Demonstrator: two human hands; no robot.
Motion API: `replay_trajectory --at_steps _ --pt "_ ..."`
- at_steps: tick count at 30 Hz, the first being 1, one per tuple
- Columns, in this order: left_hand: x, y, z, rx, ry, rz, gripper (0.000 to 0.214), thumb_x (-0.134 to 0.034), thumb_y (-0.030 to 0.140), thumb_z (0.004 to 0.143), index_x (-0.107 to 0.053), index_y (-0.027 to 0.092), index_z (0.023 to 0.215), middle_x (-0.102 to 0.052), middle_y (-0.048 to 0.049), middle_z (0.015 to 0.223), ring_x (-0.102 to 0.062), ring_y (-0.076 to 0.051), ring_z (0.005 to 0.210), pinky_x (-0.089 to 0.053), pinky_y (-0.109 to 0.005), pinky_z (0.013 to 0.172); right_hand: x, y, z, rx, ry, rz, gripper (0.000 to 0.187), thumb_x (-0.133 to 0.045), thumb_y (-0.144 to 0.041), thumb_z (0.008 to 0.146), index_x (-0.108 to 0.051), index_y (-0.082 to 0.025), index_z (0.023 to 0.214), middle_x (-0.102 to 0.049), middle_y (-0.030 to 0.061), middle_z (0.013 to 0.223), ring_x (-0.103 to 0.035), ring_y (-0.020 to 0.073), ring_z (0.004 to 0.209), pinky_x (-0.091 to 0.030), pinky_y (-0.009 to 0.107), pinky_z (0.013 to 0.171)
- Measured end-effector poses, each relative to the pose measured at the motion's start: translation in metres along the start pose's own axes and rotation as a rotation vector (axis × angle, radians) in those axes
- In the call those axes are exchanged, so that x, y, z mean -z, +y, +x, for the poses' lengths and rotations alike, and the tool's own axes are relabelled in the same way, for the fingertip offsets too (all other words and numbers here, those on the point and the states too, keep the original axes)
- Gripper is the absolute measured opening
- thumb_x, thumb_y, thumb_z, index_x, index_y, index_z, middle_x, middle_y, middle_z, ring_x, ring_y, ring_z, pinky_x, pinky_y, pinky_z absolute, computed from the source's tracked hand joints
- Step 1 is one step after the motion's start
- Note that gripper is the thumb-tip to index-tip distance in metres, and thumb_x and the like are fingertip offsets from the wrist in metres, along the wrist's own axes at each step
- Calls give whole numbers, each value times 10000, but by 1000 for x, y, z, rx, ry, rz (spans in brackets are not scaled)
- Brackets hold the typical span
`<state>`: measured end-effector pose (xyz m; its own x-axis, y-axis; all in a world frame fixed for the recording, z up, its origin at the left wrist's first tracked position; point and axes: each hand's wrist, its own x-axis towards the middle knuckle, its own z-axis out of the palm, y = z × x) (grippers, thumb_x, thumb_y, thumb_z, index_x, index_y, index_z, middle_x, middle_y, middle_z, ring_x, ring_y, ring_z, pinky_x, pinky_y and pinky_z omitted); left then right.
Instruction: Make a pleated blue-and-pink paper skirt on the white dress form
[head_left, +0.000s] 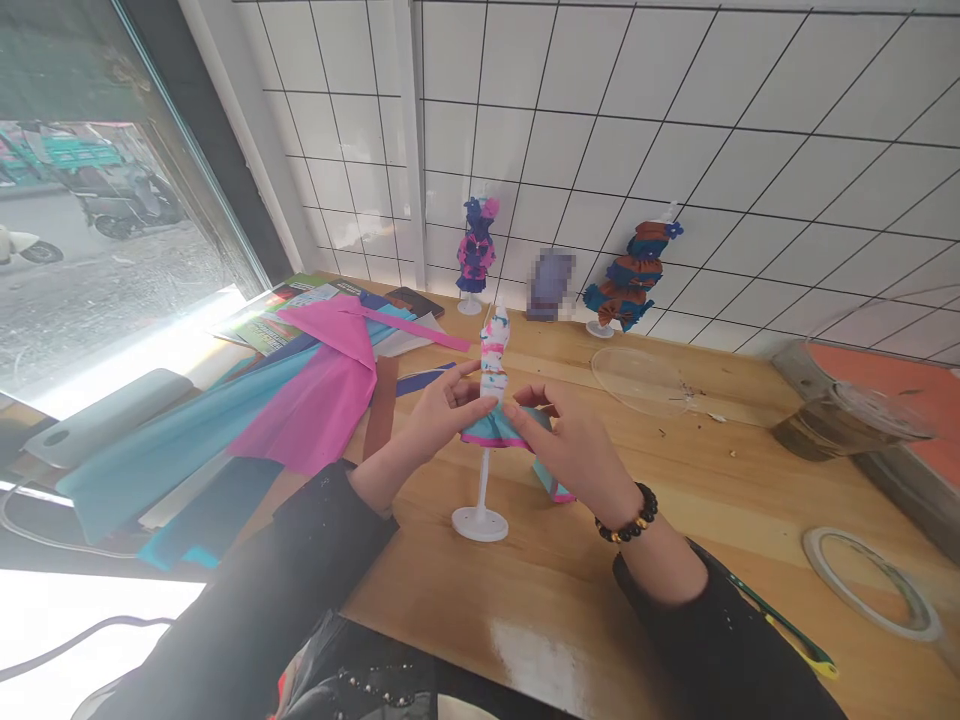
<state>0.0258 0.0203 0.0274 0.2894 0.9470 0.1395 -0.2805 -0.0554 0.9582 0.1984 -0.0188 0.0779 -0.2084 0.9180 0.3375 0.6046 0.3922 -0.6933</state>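
A small white mannequin (494, 360) on a thin stand with a round base (480, 523) stands on the wooden table (675, 500). It wears a patterned top and a light blue paper skirt (491, 430) with a pink hem. My left hand (442, 405) pinches the skirt at the mannequin's waist from the left. From the right, my right hand (574, 440) holds the loose end of the blue paper strip wrapped round the waist. A dark bead bracelet (630, 520) sits on my right wrist.
Pink and blue paper sheets (300, 400) lie at the left by the window. Two dressed mannequins (476, 255) (630, 275) stand against the tiled wall. A clear plastic lid (637, 380), a cup (832, 420), a tape roll (870, 580) and a green-handled tool (787, 630) lie at the right.
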Motion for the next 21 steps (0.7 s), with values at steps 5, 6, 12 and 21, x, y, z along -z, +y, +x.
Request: replay_trajectory --at_steps 5,6,12,21 --pt "4 1 4 83 137 -44 590 -702 362 699 -501 157 1215 -661 -72 943 -627 -145 720 -478 -251 632 -1 1 -2 400 -44 -154 262 -515 -241 838 -528 -208 1098 -550 119 1161 -503 244 1095 -450 403 862" --pt "4 2 5 93 143 -48 565 -699 369 701 -521 151 1191 -662 -70 929 -625 -141 706 -479 -249 626 -3 3 -1 446 -40 -219 267 -498 -192 834 -532 -208 1098 -540 122 1174 -488 250 1114 -435 419 885" --pt "2 0 3 93 123 6 519 -688 381 718 -542 159 1164 -660 -70 943 -630 -153 752 -490 -257 658 -13 13 1 619 78 -527 212 -458 -100 843 -607 -211 946 -580 107 1132 -484 244 1073 -399 424 871" --pt "-1 -4 3 66 69 6 525 -697 370 709 -530 171 1166 -655 -52 893 -612 -133 707 -464 -229 600 -14 9 -3 677 154 -553 138 -482 -144 859 -615 -173 836 -634 81 835 -537 181 770 -398 302 676"
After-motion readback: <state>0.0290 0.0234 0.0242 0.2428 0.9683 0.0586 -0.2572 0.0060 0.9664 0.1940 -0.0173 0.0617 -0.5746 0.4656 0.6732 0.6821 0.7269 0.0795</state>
